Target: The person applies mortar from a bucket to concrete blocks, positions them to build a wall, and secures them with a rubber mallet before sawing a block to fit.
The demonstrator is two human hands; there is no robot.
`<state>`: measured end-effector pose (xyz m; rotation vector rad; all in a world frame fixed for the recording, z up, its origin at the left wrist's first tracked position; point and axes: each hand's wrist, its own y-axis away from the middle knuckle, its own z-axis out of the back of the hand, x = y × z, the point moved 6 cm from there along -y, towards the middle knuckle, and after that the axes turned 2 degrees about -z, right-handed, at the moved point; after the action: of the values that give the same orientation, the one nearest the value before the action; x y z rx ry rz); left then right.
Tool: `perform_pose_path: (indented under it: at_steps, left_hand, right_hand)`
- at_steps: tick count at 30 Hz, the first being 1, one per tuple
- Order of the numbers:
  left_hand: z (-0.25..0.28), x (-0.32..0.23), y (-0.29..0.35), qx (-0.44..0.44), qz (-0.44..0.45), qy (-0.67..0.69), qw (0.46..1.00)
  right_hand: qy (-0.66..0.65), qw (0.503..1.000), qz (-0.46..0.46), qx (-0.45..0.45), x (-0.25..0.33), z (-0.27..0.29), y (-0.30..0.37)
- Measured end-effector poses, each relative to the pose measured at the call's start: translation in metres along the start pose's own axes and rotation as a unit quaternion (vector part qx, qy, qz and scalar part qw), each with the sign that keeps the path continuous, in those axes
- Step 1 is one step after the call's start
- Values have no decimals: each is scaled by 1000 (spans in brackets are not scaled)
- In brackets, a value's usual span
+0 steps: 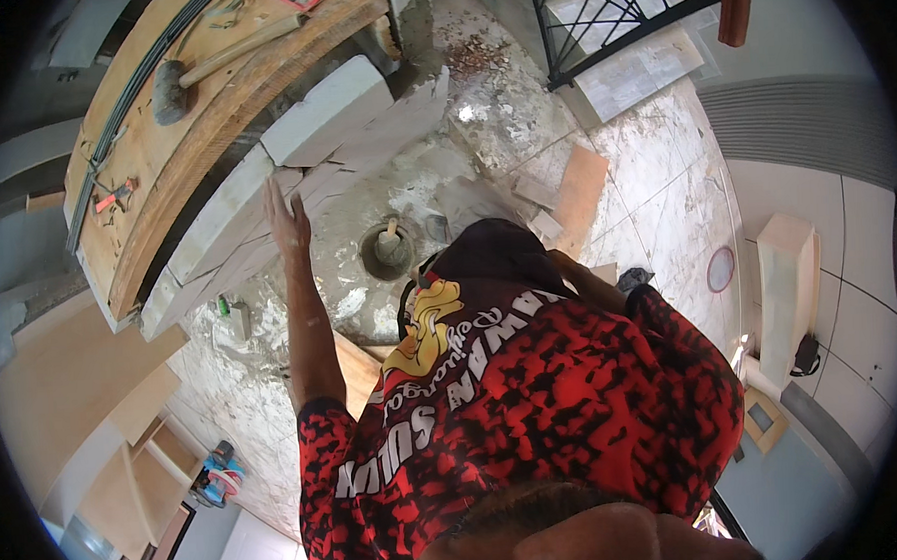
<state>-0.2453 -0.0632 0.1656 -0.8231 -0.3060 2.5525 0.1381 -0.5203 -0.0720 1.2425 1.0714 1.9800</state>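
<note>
Left hand point(289, 217) outstretched now, nothing gripped, seemingly laid against the blocks point(223, 212) just ahead of it; right hand hidden, its grip can't be told. Here pressure is best spread evenly, the blocks' faces kept flush.

Pale tiled floor point(654, 176), grey-smeared, glare-lit; black railing point(636, 38) with brown handrail point(736, 7), upper right; white door point(260, 556) beside bluish wall point(214, 538), lower left.

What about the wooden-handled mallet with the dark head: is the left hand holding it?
No, the mallet lies on the curved wooden board, apart from the left hand.
</note>
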Motion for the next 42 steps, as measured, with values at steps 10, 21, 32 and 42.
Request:
perform_pose_path:
  at_steps: [10,21,32,42]
  left_hand:
    - [-85,43,385,405,453,-2,795]
    - [-98,-28,304,152,625,364,674]
    - [-211,-115,66,348,199,354,845]
    - [-282,-163,-36,400,457,395,690]
  right_hand:
    - [-9,999,25,-30,46,101,-49]
    - [151,984,94,-13,-1,81,-96]
    - [-10,999,33,-31,48,255,-144]
    - [-12,986,125,-106,83,316,-134]
